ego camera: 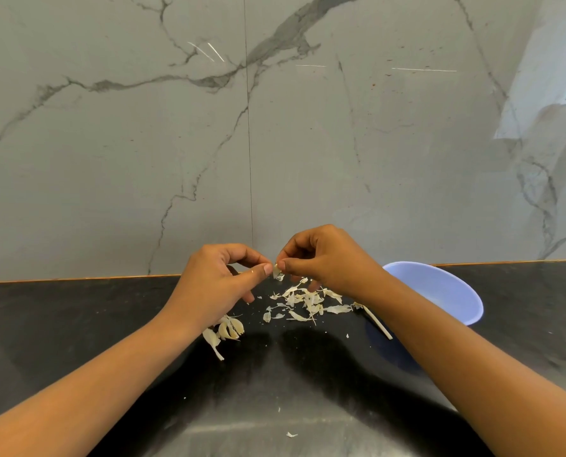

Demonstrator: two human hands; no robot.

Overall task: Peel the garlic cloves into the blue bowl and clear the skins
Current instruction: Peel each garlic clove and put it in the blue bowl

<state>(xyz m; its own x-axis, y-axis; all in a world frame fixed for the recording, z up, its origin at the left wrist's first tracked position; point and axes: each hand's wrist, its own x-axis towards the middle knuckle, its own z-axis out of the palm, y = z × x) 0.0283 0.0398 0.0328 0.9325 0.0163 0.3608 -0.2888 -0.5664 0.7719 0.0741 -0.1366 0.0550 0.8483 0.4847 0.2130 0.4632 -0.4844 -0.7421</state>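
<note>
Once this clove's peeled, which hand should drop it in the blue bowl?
Right. The right hand pinches the clove, and the blue bowl sits just beside its wrist. The left hand, also pinching it, would probably have to cross over; it sits nearer the unpeeled cloves.

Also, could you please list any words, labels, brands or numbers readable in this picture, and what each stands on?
None: there is no readable text in view. The blue bowl, the black counter, the marble wall, the garlic cloves and the skins carry no label, brand, number or sign.
</note>
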